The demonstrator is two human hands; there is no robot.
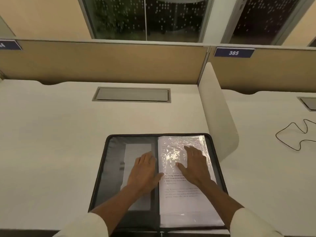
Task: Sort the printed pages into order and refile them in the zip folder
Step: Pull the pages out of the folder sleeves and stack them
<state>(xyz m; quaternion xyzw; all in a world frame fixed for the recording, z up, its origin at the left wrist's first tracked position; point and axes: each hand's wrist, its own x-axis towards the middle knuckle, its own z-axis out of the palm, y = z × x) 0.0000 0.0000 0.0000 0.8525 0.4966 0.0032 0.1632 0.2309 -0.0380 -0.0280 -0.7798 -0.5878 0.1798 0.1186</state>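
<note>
Cream-white desk [51,151] fills the head view, backed by a tan partition [119,62] with dark window glass above it. A grey hatch [131,94] is set into the desktop. To the right, a pale divider [217,113] separates a neighbouring desk where a thin black cable [290,135] loops.

A blue plate [234,53] reads 385; another at the left edge is cut off by the frame.

The zip folder [111,168] lies open and flat near the front edge of the desk. The printed pages [184,207] are stacked in its right half under a glossy clear cover. Glare on that cover washes out the upper lines of print, and the lower lines are too blurred to read. Cream sleeves [85,226] and the frame edge hide the folder's near corners.

The left hand [144,171] rests flat on the grey pocket in the left half, fingers straight and together, thumb touching the inner edge of the pages. The right hand [195,165] presses palm-down on the covered pages, fingers spread wide and gripping nothing.
</note>
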